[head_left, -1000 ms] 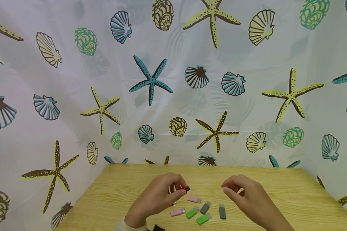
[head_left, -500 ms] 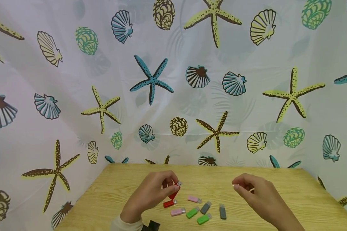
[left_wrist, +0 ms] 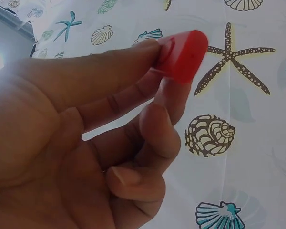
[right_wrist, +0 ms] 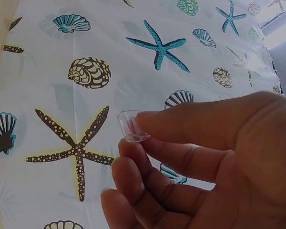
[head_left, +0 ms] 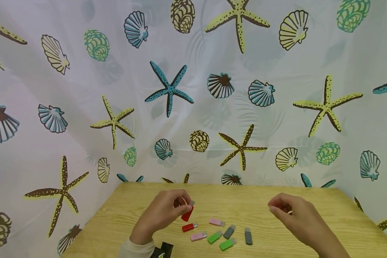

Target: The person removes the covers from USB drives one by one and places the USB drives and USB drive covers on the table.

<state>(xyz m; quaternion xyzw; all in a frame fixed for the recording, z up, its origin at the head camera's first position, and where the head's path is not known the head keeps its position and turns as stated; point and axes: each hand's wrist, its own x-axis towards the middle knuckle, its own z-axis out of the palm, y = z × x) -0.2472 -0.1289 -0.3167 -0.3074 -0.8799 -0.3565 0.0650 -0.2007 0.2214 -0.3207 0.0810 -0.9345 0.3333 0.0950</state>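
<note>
My left hand (head_left: 164,212) pinches a red USB flash drive (head_left: 187,214) between thumb and fingertips above the table, its metal plug pointing up. In the left wrist view, the rounded red end of the drive faces the camera. My right hand (head_left: 298,216) is held off to the right. Its thumb and index finger pinch a small clear plastic cap (right_wrist: 128,126), plain in the right wrist view. A second red flash drive (head_left: 188,227) lies on the table just below the held one.
On the wooden table (head_left: 132,200) between the hands lie two pink flash drives (head_left: 197,236), two green ones (head_left: 226,245) and two grey ones (head_left: 248,237). A white curtain (head_left: 196,114) printed with shells and starfish hangs behind and at both sides.
Both hands have moved apart, the left one leftward and the right one rightward. The held red drive has turned so its metal plug shows, and the second red drive has come into view.
</note>
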